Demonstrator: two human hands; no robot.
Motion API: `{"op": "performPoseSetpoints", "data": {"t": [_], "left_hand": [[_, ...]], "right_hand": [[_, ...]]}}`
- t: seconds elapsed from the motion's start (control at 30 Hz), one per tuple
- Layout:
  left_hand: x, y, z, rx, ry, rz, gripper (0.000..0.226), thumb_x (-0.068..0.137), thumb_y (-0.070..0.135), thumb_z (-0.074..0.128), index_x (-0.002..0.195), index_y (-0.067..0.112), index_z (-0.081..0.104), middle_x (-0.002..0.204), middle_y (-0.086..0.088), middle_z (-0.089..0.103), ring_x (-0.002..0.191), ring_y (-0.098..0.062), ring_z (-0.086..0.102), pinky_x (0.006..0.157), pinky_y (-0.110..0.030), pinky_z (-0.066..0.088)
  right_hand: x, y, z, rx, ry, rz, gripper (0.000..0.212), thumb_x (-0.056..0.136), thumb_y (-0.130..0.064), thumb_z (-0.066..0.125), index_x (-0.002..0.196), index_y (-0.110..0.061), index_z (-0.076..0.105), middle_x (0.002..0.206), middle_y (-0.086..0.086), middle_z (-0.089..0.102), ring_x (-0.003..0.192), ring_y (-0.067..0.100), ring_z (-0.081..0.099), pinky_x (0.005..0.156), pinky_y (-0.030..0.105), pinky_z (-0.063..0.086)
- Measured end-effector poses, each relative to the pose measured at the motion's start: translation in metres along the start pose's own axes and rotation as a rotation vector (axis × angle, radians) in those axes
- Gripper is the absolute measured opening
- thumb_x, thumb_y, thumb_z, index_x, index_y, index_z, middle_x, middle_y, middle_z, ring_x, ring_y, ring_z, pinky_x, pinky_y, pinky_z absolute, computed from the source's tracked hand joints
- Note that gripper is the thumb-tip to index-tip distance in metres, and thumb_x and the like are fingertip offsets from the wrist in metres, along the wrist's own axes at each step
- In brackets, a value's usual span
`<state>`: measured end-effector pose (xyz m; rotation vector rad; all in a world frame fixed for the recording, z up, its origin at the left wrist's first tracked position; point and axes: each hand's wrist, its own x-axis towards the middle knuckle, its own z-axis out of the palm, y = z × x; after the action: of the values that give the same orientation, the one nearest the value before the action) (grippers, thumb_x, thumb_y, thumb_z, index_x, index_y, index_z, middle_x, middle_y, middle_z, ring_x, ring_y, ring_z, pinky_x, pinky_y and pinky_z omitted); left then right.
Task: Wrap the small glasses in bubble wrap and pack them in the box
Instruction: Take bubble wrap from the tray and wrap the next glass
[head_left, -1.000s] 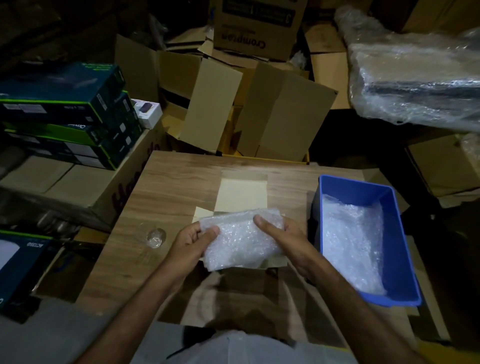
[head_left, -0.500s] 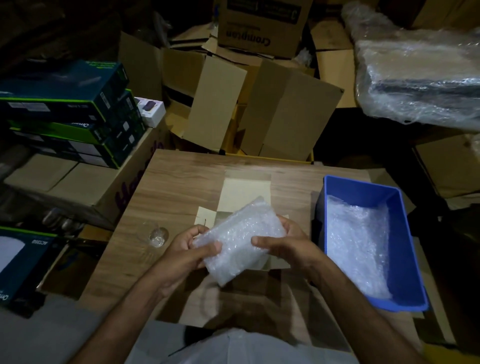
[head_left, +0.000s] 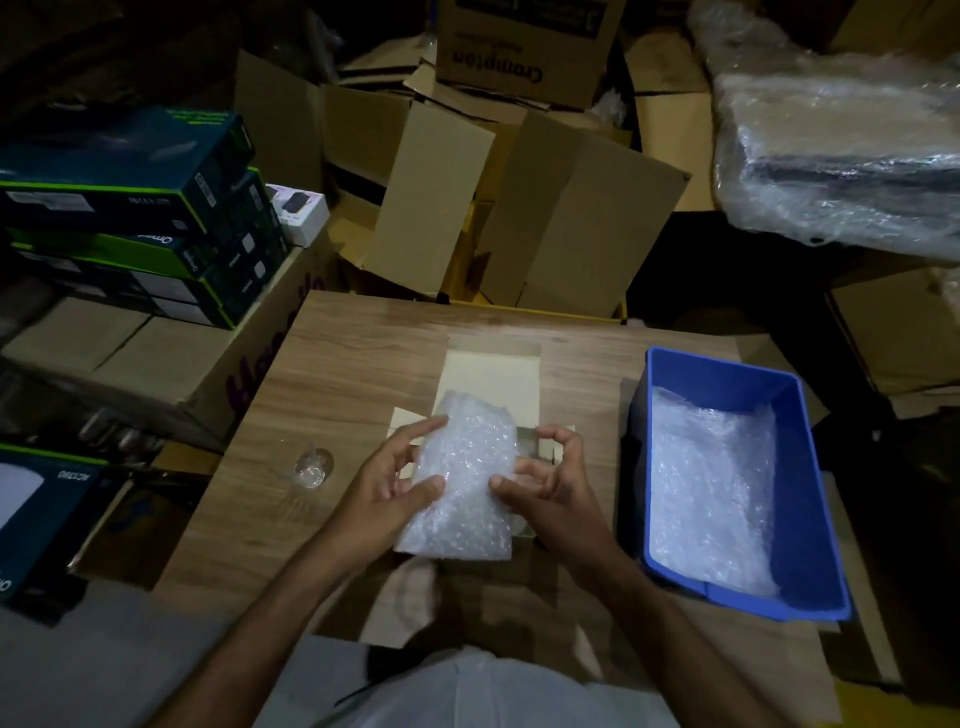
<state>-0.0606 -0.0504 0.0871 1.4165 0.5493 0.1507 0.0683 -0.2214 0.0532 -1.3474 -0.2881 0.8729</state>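
Holding a bubble-wrap bundle (head_left: 462, 483) over the small open box (head_left: 491, 374) at the middle of the wooden table (head_left: 363, 353), the left hand (head_left: 387, 491) pinches its left edge between thumb and fingers. The right hand (head_left: 545, 483) grips its right edge, fingers curled. One bare small glass (head_left: 311, 465) stands on the table, left of the hands. A blue bin (head_left: 727, 374) holding more bubble wrap (head_left: 711, 483) sits to the right.

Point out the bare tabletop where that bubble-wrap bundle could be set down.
Bare wood lies along the table far edge beyond the small box, and between the clear glass and left hand. Between the box and blue bin it is tight.
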Motion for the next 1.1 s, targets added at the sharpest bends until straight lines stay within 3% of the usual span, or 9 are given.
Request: {"op": "performPoseSetpoints", "data": {"t": [0.13,0.23,0.33,0.4,0.53,0.67,0.87,1.0,1.1], "left_hand": [[-0.003,-0.001,-0.004,0.075,-0.027,-0.004,0.061,0.086,-0.008,0.072,0.138,0.019,0.058,0.126,0.011,0.071,0.105,-0.022,0.073,0.080,-0.030,0.061],[-0.002,0.000,-0.017,0.205,-0.042,-0.035,0.071,0.078,-0.004,0.081,0.137,0.028,0.057,0.099,0.017,0.076,0.095,-0.009,0.073,0.079,-0.026,0.061],[0.003,-0.002,-0.029,0.446,0.008,-0.030,0.076,0.070,0.018,0.092,0.135,0.040,0.059,0.098,-0.007,0.076,0.088,-0.026,0.073,0.085,-0.049,0.061],[0.003,0.000,-0.032,0.583,0.022,0.020,0.063,0.071,0.022,0.092,0.126,0.036,0.067,0.107,0.002,0.076,0.093,-0.015,0.073,0.086,-0.045,0.061],[0.002,0.006,-0.038,0.744,0.020,0.138,0.012,0.083,0.028,0.081,0.094,0.027,0.079,0.090,0.012,0.062,0.082,-0.005,0.063,0.072,-0.030,0.056],[-0.002,0.007,-0.043,0.321,-0.074,0.042,0.015,0.097,0.014,0.064,0.106,0.012,0.075,0.112,-0.007,0.072,0.102,-0.016,0.071,0.084,-0.029,0.060],[-0.007,-0.007,-0.050,0.138,-0.029,-0.039,0.023,0.102,0.009,0.054,0.122,0.002,0.063,0.103,-0.027,0.069,0.083,-0.036,0.067,0.064,-0.030,0.058],[-0.012,-0.016,-0.068,-0.074,-0.066,-0.141,0.030,0.100,0.010,0.055,0.128,0.010,0.066,0.125,-0.017,0.069,0.109,-0.031,0.069,0.086,-0.037,0.059],[-0.018,-0.017,-0.083,-0.384,-0.072,-0.236,0.037,0.101,0.021,0.051,0.133,0.006,0.062,0.133,-0.016,0.065,0.122,-0.034,0.064,0.095,-0.041,0.058]], "right_hand": [[0.003,0.000,-0.003,-0.070,-0.143,-0.116,0.026,0.094,0.003,0.066,0.118,-0.005,0.059,0.121,0.019,0.066,0.109,0.033,0.070,0.085,0.050,0.061],[0.004,-0.003,-0.002,-0.130,-0.238,-0.057,0.062,0.081,0.005,0.078,0.138,-0.008,0.057,0.131,0.014,0.067,0.115,0.028,0.069,0.091,0.042,0.060],[0.008,-0.005,-0.001,-0.319,-0.236,-0.120,0.065,0.076,0.002,0.084,0.136,-0.007,0.059,0.131,0.010,0.066,0.112,0.021,0.071,0.091,0.040,0.061],[0.011,-0.010,0.003,-0.424,-0.212,-0.165,0.054,0.080,-0.004,0.083,0.130,-0.010,0.065,0.128,0.005,0.067,0.110,0.018,0.070,0.089,0.040,0.061],[0.016,-0.020,0.009,-0.592,-0.271,-0.223,0.014,0.090,-0.027,0.073,0.104,-0.023,0.075,0.104,-0.001,0.068,0.098,0.020,0.065,0.083,0.046,0.058],[0.021,-0.021,0.016,-0.373,-0.293,-0.034,0.010,0.099,-0.023,0.064,0.107,-0.020,0.068,0.109,0.003,0.068,0.102,0.022,0.067,0.082,0.035,0.060],[0.028,-0.005,0.033,-0.195,-0.290,-0.041,0.022,0.101,-0.010,0.058,0.124,-0.014,0.058,0.120,0.015,0.064,0.097,0.030,0.071,0.064,0.032,0.059],[0.039,0.007,0.044,-0.290,-0.311,-0.225,0.027,0.094,0.006,0.049,0.108,-0.004,0.070,0.111,0.012,0.069,0.099,0.025,0.069,0.076,0.034,0.058],[0.044,0.010,0.055,-0.337,-0.287,-0.219,0.032,0.081,0.000,0.053,0.099,-0.009,0.079,0.118,0.005,0.068,0.114,0.017,0.064,0.094,0.035,0.056]]}}
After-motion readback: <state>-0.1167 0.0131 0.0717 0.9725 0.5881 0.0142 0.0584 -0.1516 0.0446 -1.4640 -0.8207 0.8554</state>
